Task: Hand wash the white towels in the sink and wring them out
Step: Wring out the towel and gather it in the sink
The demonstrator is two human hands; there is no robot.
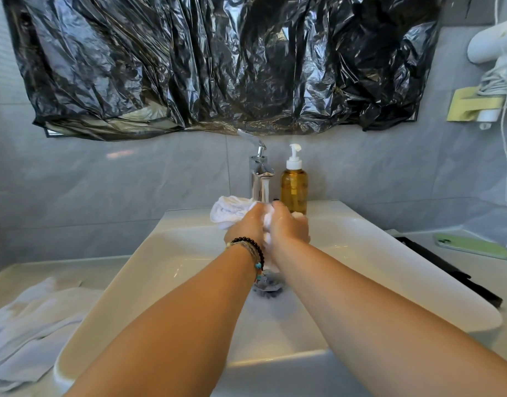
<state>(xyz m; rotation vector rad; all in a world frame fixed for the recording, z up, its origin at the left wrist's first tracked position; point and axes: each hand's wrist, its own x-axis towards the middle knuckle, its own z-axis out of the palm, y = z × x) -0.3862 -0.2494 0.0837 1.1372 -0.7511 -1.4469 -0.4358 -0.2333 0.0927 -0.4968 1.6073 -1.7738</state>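
From the head camera, we see both forearms reaching up the middle of the frame over a glossy white ceramic sink (149,253). Just above centre, our left hand (246,224), with beaded bracelets at the wrist, and our right hand (289,224) are pressed close together, fingers curled around a bunched, wet white cloth towel (229,209). Part of it spills out to the upper left of the hands, onto the back rim of the basin; a little shows between the palms.

Directly above the hands stands a chrome single-lever tap (259,173), and a thin stream of water (266,190) runs from it onto the cloth. Right of the tap is an amber pump bottle with a white head (294,187). Below the wrists, the metal drain (268,283) sits in shallow water.

At lower left, a second flat white towel (31,319) lies on the counter beside the basin, apparently waiting its turn. At right, a pale green phone (472,247) rests on the counter. A crumpled black plastic sheet (217,61) fills the top of the frame.

We judge this as the scrubbing or rinsing step on the first towel. Next we would need to gather the loose end in, twist the hands in opposite directions to wring it, and then take up the towel at lower left.
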